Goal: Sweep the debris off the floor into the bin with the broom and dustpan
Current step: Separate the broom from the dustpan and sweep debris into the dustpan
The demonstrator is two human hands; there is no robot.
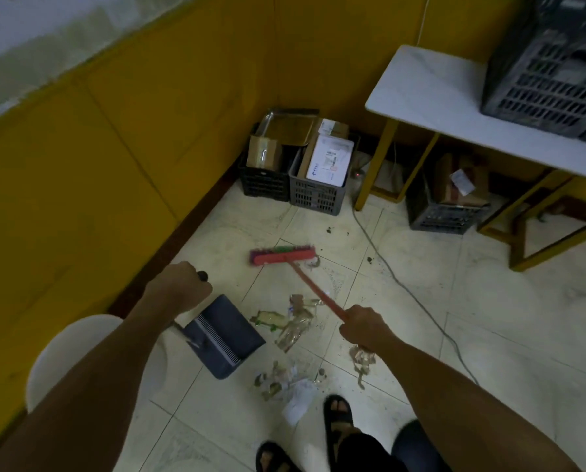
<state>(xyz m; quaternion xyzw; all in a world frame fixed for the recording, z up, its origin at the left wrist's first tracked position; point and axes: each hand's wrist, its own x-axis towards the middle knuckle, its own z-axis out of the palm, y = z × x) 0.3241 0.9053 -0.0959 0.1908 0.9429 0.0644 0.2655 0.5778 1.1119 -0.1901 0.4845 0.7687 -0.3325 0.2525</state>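
My right hand [364, 327] grips the red handle of a broom whose red head [282, 255] with purple and green bristles rests on the tiled floor ahead. My left hand [179, 282] holds the black-tipped handle of a dark blue dustpan [225, 335], which stands on the floor with its mouth facing right. Between broom head and dustpan lies crumpled plastic debris [293, 321]. More scraps and paper [284, 383] lie near my feet, and another scrap [363, 361] sits under my right hand. Dark crumbs dot the tiles farther out.
A yellow wall [114, 148] runs along the left. Two crates of boxes [298, 178] stand in the corner. A white table [454, 107] with yellow legs holds a dark crate at right, another crate beneath. A grey cable [403, 284] crosses the floor. A white round seat [73, 356] is at lower left.
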